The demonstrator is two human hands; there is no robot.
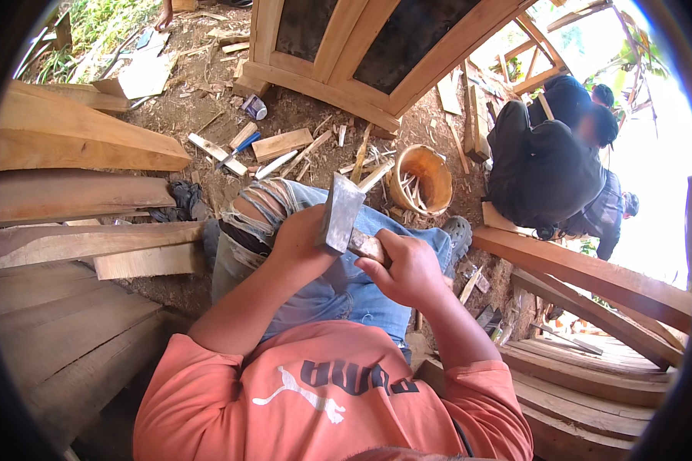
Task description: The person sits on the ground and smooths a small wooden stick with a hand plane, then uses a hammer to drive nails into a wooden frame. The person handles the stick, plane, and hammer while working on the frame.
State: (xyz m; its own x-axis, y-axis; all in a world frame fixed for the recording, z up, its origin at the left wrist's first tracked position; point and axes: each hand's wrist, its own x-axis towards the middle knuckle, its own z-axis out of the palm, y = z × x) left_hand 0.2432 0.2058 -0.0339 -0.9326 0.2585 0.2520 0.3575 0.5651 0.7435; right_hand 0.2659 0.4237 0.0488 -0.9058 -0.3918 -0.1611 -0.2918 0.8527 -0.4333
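My right hand (410,269) is closed round the short wooden handle of a hammer (341,213), held above my lap. Its heavy grey metal head stands left of that hand, tilted. My left hand (300,234) is beside and partly behind the metal head, so its fingers are hidden. From behind the head a pale wooden stick (376,177) juts toward the bucket; whether my left hand grips it cannot be made out. Under both hands are my torn blue jeans (307,300).
A tan bucket (423,180) with wood scraps stands beyond my knees. A blue-handled chisel (242,147) lies among offcuts. A framed wooden panel (338,84) stands ahead. Thick beams (77,131) lie left; another beam (584,269) lies right, near a crouching person (550,161).
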